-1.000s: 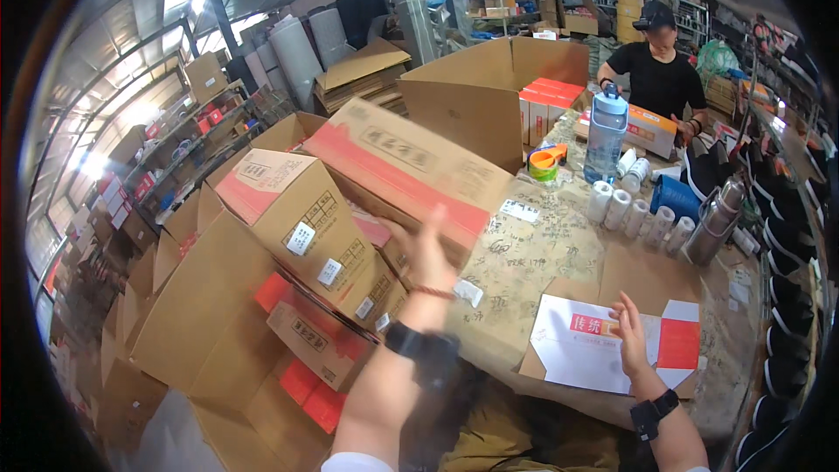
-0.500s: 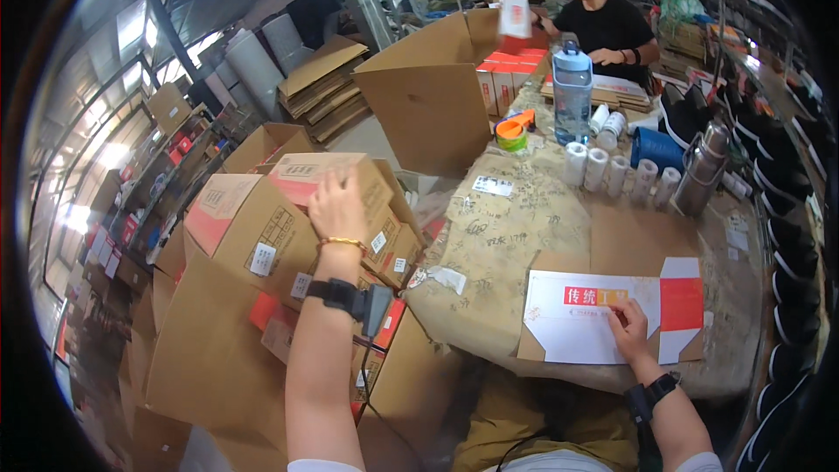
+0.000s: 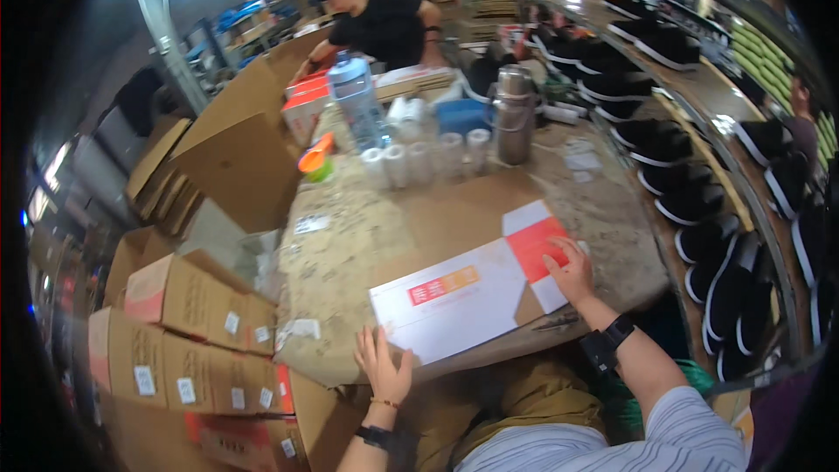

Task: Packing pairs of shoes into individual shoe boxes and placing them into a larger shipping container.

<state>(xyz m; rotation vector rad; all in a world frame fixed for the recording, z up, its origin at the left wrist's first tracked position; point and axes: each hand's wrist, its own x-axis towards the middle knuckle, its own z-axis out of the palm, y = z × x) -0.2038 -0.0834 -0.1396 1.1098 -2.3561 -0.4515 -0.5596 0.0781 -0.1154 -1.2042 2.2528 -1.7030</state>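
A flat, unfolded box blank (image 3: pixel 454 323), white with a red end panel and brown inner flaps, lies at a slant on the worktable (image 3: pixel 328 288). My left hand (image 3: pixel 384 370) is open at its near left corner, fingers spread and fingertips at the white edge. My right hand (image 3: pixel 572 269) rests on the red end panel at the right, its fingers bent but apart. A thin dark tool (image 3: pixel 557 322) lies on the table by the blank's near right edge; its kind is unclear.
Brown cartons (image 3: pixel 175 345) are stacked left of the table. A blue water bottle (image 3: pixel 357 100), white rolls (image 3: pixel 419 162), a metal flask (image 3: pixel 512 114) and an orange-and-green item (image 3: pixel 316 157) stand farther back. Racks of black shoes (image 3: pixel 669 144) line the right. A person (image 3: pixel 384 22) works beyond, beside a large open carton (image 3: pixel 236 140).
My view has swung right. My left hand has left the carton stack and come to the blank. My right hand has shifted from its white panel to the red end, and the blank now lies slanted.
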